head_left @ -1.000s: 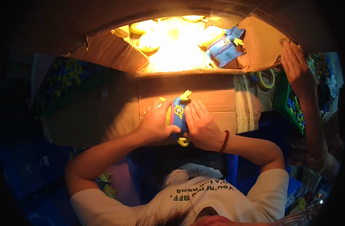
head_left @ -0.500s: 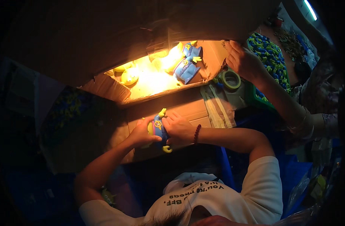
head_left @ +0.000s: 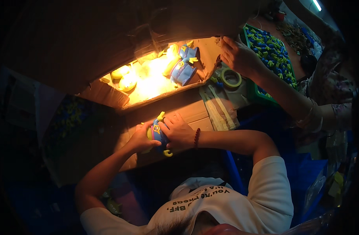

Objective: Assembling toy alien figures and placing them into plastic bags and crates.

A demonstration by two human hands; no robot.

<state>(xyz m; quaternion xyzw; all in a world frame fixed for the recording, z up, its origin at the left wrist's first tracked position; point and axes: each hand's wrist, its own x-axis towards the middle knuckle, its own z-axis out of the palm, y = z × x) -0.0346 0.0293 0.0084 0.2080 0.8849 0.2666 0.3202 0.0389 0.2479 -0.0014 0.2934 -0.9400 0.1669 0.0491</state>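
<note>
1. Blue-suited toy figure (head_left: 158, 134) is held sideways between two bare hands, over a cardboard flap (head_left: 187, 116) in front of a glowing carton.
2. Its yellow-green head end is gripped by the left hand (head_left: 139, 139), with the thumb laid across the suit.
3. Its lower end is clasped by the right hand (head_left: 179, 131), whose fingers are curled against the blue body; a dark red beaded bracelet (head_left: 197, 138) is worn at that wrist.
4. One yellow toy hand (head_left: 161, 116) is pointed away from the wearer, the other (head_left: 167, 153) toward the wearer's body.
5. Inside the cardboard carton (head_left: 167, 96), two more blue-suited figures (head_left: 183, 73) are seen toward the right, while yellow pieces (head_left: 127, 82) at left are partly washed out by glare.
6. At the carton's right edge, a co-worker's hand (head_left: 242, 58) is raised, its exact contact unclear.
7. Near it, a yellowish tape roll (head_left: 232, 85) is seen beside a green crate (head_left: 253, 92), which is filled with blue and yellow parts (head_left: 271, 58).
</note>
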